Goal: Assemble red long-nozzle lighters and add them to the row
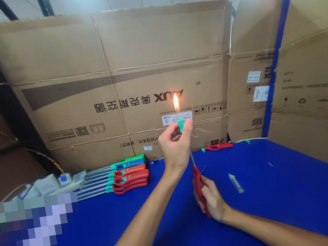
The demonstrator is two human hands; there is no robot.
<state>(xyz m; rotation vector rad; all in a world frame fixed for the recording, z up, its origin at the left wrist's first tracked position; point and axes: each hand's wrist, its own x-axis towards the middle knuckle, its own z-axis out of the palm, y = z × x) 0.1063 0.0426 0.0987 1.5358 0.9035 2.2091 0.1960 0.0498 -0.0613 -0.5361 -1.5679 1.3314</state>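
Observation:
My left hand (175,148) is raised in the middle, thumb and fingers pinched on a small green piece (181,125). A flame (176,102) burns upright just above that piece; I cannot tell which thing feeds it. Lower and to the right, my right hand (211,198) is wrapped round the red handle of a long-neck lighter (198,181). Its metal barrel points up and passes behind my left hand, where its tip is hidden. A thin dark rod sticks out beside my right hand.
Several long-neck lighters (130,177) lie stacked at the left, near a white power strip (46,185). Another red lighter (219,146) lies by the back cardboard wall (127,42). A clear plastic tube (236,183) rests on the blue tabletop (274,201).

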